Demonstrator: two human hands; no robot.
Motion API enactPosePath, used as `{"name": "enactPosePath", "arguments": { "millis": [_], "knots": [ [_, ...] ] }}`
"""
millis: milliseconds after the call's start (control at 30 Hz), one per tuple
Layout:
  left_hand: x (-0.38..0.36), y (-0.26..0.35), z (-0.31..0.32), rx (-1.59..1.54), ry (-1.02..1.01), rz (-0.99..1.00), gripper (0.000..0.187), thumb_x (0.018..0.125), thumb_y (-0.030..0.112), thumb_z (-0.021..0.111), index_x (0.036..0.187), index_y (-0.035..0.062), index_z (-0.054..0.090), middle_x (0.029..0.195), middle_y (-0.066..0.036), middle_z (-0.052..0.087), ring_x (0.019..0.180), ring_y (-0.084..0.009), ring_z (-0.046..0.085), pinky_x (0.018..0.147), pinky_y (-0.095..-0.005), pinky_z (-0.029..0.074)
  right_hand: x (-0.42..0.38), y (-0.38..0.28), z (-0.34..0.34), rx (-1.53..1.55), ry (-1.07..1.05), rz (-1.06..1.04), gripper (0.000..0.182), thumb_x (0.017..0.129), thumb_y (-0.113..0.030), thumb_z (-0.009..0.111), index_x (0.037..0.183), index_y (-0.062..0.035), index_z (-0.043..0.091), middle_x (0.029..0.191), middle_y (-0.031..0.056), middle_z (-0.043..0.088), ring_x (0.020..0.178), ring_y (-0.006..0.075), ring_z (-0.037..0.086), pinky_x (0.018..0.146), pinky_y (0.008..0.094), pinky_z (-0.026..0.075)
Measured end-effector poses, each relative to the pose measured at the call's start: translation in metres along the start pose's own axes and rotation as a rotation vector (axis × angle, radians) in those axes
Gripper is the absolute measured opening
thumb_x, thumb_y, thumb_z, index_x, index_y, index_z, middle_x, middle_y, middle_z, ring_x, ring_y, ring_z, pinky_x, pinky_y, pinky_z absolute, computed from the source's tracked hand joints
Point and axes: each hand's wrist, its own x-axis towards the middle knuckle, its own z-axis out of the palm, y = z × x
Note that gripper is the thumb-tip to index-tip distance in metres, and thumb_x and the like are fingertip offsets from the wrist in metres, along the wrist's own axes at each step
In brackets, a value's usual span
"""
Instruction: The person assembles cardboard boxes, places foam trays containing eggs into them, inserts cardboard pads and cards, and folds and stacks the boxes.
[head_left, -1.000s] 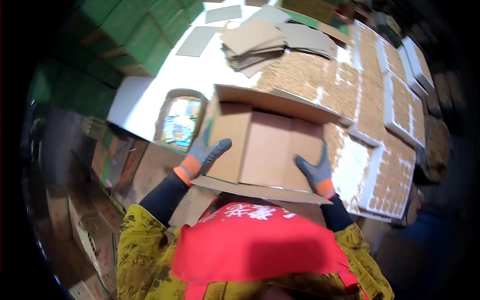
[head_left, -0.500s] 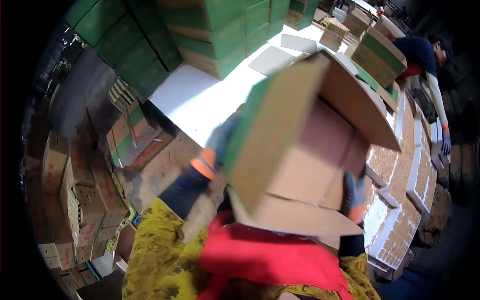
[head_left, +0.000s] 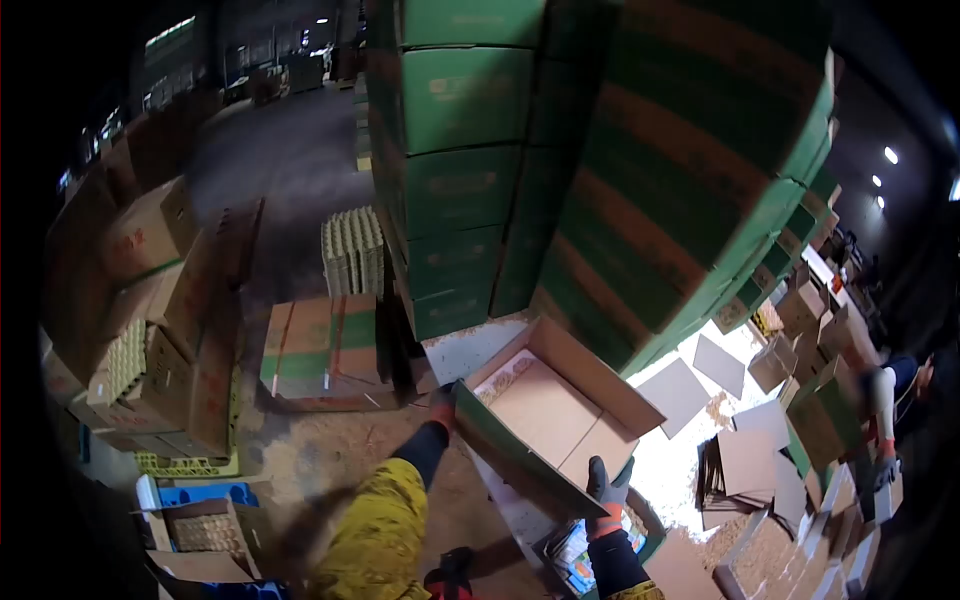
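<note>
A shallow open cardboard box [head_left: 548, 408], green on its outer side, is held tilted between my two hands. My left hand [head_left: 443, 404], in a grey glove with an orange cuff, is closed on the box's left end. At the near right corner my right hand [head_left: 607, 488] grips the wall, its thumb over the rim. The inside shows bare brown board with a seam and a pale patch at the far left end. Below my right hand stands another box [head_left: 652, 520] with colourful printed packets [head_left: 575, 560] in it, partly covered by the held box.
Tall stacks of green boxes [head_left: 465, 100] rise ahead. A strapped box [head_left: 330, 350] and a pile of egg trays [head_left: 352, 252] stand to the left. Loose cardboard sheets [head_left: 745, 462] lie on the bright white surface at right. A co-worker [head_left: 900, 390] bends at the far right.
My view has swung left, toward the green stacks. The box has turned and tipped over, so that its open inside now faces up, and it is farther from my body. Both hands still hold it.
</note>
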Motion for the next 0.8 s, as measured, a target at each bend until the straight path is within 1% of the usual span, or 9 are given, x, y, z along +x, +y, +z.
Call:
{"name": "enactPosePath", "arguments": {
  "millis": [100, 167, 233, 267, 300, 367, 500, 567, 800],
  "knots": [
    [-0.012, 0.019, 0.012, -0.256, 0.296, -0.249, 0.032, 0.092, 0.029, 0.057, 0.1, -0.0002, 0.067, 0.09, -0.006, 0.068, 0.082, -0.0151, 0.061, 0.075, -0.0309, 0.048, 0.011, 0.03, -0.018, -0.077, -0.098, 0.098, 0.051, 0.09, -0.018, 0.061, 0.132, 0.0007, 0.039, 0.12, 0.0099, 0.053, 0.11, 0.0205, 0.049, 0.096, 0.0309, 0.04],
    [-0.023, 0.024, 0.004, -0.521, 0.338, -0.116, 0.028, 0.094, 0.026, 0.055, 0.103, -0.0001, 0.062, 0.092, -0.004, 0.064, 0.077, -0.0132, 0.058, 0.07, -0.0297, 0.047, -0.015, 0.004, -0.066, -0.686, -0.302, -0.381, 0.037, 0.095, -0.014, 0.052, 0.128, 0.0, 0.043, 0.124, 0.012, 0.052, 0.113, 0.0228, 0.049, 0.095, 0.0294, 0.041],
    [-0.076, 0.092, -0.006, -0.832, 0.355, -0.104, 0.023, 0.096, 0.021, 0.052, 0.104, 0.0007, 0.058, 0.094, -0.004, 0.061, 0.079, -0.0141, 0.057, 0.071, -0.0292, 0.047, -0.05, -0.031, -0.103, 0.076, -0.071, 0.12, 0.046, 0.094, -0.013, 0.051, 0.136, -0.0014, 0.039, 0.138, 0.0191, 0.039, 0.122, 0.029, 0.045, 0.102, 0.037, 0.037],
    [-0.113, 0.127, -0.005, -0.696, 0.337, -0.078, 0.02, 0.096, 0.018, 0.05, 0.104, 0.0016, 0.057, 0.095, -0.002, 0.06, 0.084, -0.0134, 0.056, 0.074, -0.0278, 0.046, -0.066, -0.05, -0.13, -0.011, 0.035, 0.177, 0.071, 0.089, -0.028, 0.062, 0.143, 0.0009, 0.027, 0.138, 0.0178, 0.039, 0.123, 0.0311, 0.043, 0.102, 0.0409, 0.036],
    [-0.154, 0.15, -0.003, -0.556, 0.319, -0.054, 0.016, 0.097, 0.015, 0.049, 0.104, 0.0025, 0.056, 0.096, -0.001, 0.059, 0.088, -0.0128, 0.056, 0.078, -0.0263, 0.045, -0.081, -0.066, -0.149, -0.094, 0.09, 0.193, 0.071, 0.088, -0.028, 0.062, 0.143, 0.0007, 0.027, 0.139, 0.0179, 0.039, 0.123, 0.0312, 0.043, 0.102, 0.041, 0.036],
    [-0.243, 0.155, 0.003, 0.072, 0.055, 0.232, 0.018, 0.096, 0.016, 0.049, 0.107, 0.0033, 0.054, 0.099, -0.003, 0.057, 0.091, -0.0151, 0.055, 0.081, -0.0296, 0.046, -0.107, -0.092, -0.173, -0.254, 0.111, 0.124, 0.071, 0.088, -0.028, 0.062, 0.143, 0.0005, 0.027, 0.139, 0.0179, 0.039, 0.123, 0.0314, 0.043, 0.103, 0.0412, 0.036],
    [-0.418, 0.166, 0.069, 0.183, -1.017, 0.76, 0.036, 0.091, 0.025, 0.054, 0.119, 0.0017, 0.054, 0.114, -0.017, 0.058, 0.107, -0.0285, 0.056, 0.093, -0.0418, 0.043, -0.163, -0.124, -0.218, -0.426, 0.086, -0.015, 0.07, 0.088, -0.028, 0.062, 0.143, 0.0, 0.028, 0.139, 0.018, 0.039, 0.124, 0.0318, 0.042, 0.103, 0.0416, 0.035],
    [-0.479, 0.16, 0.102, 0.395, -1.407, 0.912, 0.062, 0.088, 0.04, 0.052, 0.135, 0.0019, 0.04, 0.138, -0.021, 0.04, 0.129, -0.0333, 0.037, 0.105, -0.0469, 0.03, -0.19, -0.135, -0.241, -0.5, 0.073, -0.076, 0.07, 0.088, -0.028, 0.062, 0.142, -0.0002, 0.029, 0.139, 0.018, 0.039, 0.124, 0.032, 0.042, 0.103, 0.0418, 0.035],
    [-0.583, 0.095, 0.122, 0.823, -1.352, 0.937, 0.088, 0.081, 0.059, 0.051, 0.144, 0.0029, 0.026, 0.15, -0.024, 0.02, 0.138, -0.0411, 0.019, 0.113, -0.0533, 0.012, -0.265, -0.152, -0.328, -0.624, 0.036, -0.233, 0.069, 0.087, -0.028, 0.063, 0.142, -0.0011, 0.031, 0.139, 0.0181, 0.039, 0.125, 0.0327, 0.041, 0.104, 0.0425, 0.035]
  ]
}}
